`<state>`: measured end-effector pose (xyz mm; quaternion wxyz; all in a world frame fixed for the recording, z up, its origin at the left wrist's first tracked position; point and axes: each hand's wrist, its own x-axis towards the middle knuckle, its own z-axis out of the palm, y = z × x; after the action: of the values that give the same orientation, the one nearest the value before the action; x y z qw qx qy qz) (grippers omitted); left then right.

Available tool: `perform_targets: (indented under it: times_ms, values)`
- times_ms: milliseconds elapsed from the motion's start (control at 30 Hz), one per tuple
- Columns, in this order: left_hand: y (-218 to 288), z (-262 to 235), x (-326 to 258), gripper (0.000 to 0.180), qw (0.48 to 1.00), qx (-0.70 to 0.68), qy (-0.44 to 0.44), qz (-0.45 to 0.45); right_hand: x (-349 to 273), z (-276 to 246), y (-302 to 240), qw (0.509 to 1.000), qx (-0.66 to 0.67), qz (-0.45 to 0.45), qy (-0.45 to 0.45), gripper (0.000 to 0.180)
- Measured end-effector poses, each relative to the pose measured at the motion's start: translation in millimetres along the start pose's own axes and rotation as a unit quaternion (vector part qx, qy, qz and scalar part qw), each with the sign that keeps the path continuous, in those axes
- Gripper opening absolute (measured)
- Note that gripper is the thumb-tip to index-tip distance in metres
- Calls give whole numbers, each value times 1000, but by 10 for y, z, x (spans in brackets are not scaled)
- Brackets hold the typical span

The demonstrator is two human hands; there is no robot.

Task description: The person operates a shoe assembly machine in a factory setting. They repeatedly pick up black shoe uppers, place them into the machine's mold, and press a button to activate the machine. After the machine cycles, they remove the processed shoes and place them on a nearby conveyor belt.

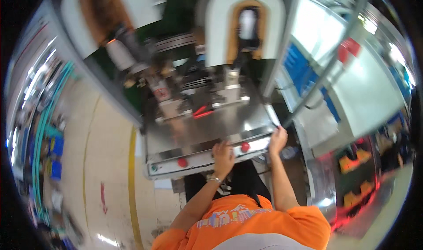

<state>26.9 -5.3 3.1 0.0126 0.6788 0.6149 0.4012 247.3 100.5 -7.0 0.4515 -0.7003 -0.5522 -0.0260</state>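
My left hand (224, 156), with a band at the wrist, lies on the front edge of a machine's steel worktable (194, 133). Its fingers are stretched over the edge, between two red push buttons, nearest the right red button (245, 147). At the table's front right corner is my right hand (277, 140), fingers bent together against the corner by a white side strip (272, 114). Blur hides what they pinch, if anything. The other red button (182, 162) sits on the front panel to the left. A red-handled tool or red piece (202, 112) lies on the steel top.
Two clamp-like fixtures (232, 89) stand on the worktable beneath white rounded machine heads (216, 25). Grey posts (103, 91) flank the machine. A pale cabinet (365, 96) stands at right, above a red-lit rack with orange items (352, 162). A yellow floor line (132, 184) runs at left.
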Motion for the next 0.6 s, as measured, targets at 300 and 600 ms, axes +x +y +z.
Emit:
perform_targets:
  times_ms: [300, 600]
  values:
    - [15, -71, -16, 12, 999, -41, -2, 13, -37, 9, 56, 1000, 26, 5, -14, 27]
    - [-12, -51, -19, 11, 999, -39, 16, 13, -25, 90, 86, 999, 30, -20, -2, 25]
